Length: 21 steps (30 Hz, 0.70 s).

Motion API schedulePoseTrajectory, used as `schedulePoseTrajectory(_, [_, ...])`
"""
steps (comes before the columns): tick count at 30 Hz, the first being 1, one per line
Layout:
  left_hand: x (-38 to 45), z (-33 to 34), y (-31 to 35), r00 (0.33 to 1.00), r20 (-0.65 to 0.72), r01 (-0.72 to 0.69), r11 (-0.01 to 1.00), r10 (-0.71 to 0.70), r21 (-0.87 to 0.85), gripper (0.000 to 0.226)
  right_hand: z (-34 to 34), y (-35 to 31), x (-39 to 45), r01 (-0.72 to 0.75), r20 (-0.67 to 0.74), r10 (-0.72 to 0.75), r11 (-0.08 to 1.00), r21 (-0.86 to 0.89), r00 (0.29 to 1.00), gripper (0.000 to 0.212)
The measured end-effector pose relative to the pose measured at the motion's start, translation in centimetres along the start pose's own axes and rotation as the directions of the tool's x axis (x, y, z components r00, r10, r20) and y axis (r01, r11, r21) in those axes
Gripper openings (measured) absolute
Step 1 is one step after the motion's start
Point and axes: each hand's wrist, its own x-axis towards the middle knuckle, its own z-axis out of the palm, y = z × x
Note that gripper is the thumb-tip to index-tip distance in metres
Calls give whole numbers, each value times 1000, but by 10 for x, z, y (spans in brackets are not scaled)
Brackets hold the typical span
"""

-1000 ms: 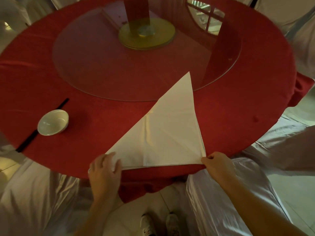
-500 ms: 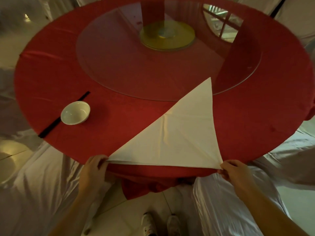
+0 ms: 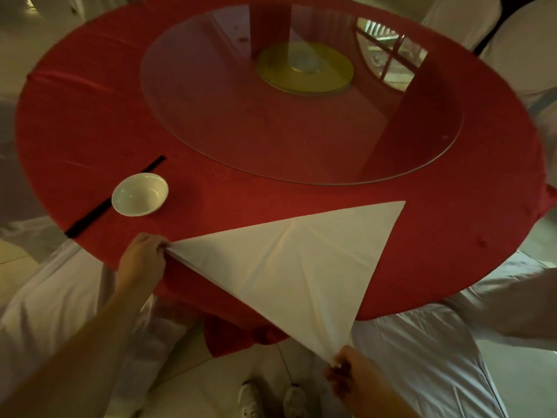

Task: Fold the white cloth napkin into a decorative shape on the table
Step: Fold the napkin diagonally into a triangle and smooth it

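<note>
The white cloth napkin [image 3: 301, 260] is folded into a triangle and lies on the near part of the round table with the red cloth [image 3: 90, 122]. Its far tip points right, short of the glass turntable. My left hand [image 3: 141, 260] pinches the napkin's left corner at the table's near edge. My right hand [image 3: 346, 378] pinches the near corner, which hangs out past the table edge, so the long folded edge is stretched between both hands.
A white bowl [image 3: 140, 194] sits left of the napkin on black chopsticks [image 3: 90, 215]. A glass turntable [image 3: 301, 122] with a gold hub [image 3: 304, 70] fills the table's middle. Chairs in white covers [image 3: 422, 357] ring the table. My shoes [image 3: 271, 399] show below.
Both hands kept their corners and turned the napkin clockwise: the left corner went up and left, the right corner came down off the table edge, the tip swung right off the glass.
</note>
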Motion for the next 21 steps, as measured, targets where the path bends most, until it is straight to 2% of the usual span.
schedulePoseTrajectory(2, [1, 0, 3, 999, 9, 32, 999, -32, -10, 22, 4, 4, -1, -2, -4, 2, 1000, -25, 1000, 15])
schedulePoseTrajectory(6, [-20, 7, 23, 991, -135, 11, 999, -16, -34, 22, -9, -4, -8, 51, -70, -63, 985, -165, 996, 34])
schedulePoseTrajectory(8, [-35, 16, 46, 987, -150, -65, 996, 57, -53, 29, -13, -13, -9, 179, -83, -211, 940, -290, 974, 32])
schedulePoseTrajectory(10, [-47, 30, 79, 981, -123, -159, 984, 149, -75, 35, -1, -30, -14, 385, -3, -415, 847, -367, 910, 32])
schedulePoseTrajectory(13, [-59, 59, 134, 969, 26, -245, 967, 247, -74, 46, 41, -64, -15, 645, 185, -650, 595, -479, 737, 17])
schedulePoseTrajectory(15, [-60, 80, 158, 959, 137, -248, 969, 248, -23, 53, 74, -88, -5, 763, 342, -746, 330, -556, 572, 11])
schedulePoseTrajectory(16, [-59, 89, 165, 950, 183, -259, 966, 251, 18, 55, 90, -100, 3, 811, 424, -771, 198, -551, 476, 21])
schedulePoseTrajectory(18, [-55, 102, 169, 930, 260, -295, 949, 259, 110, 60, 116, -119, 23, 838, 586, -735, -46, -544, 341, 41])
schedulePoseTrajectory(21, [-50, 114, 170, 921, 322, -300, 928, 221, 221, 67, 129, -133, 55, 756, 724, -634, -325, -568, 272, 49])
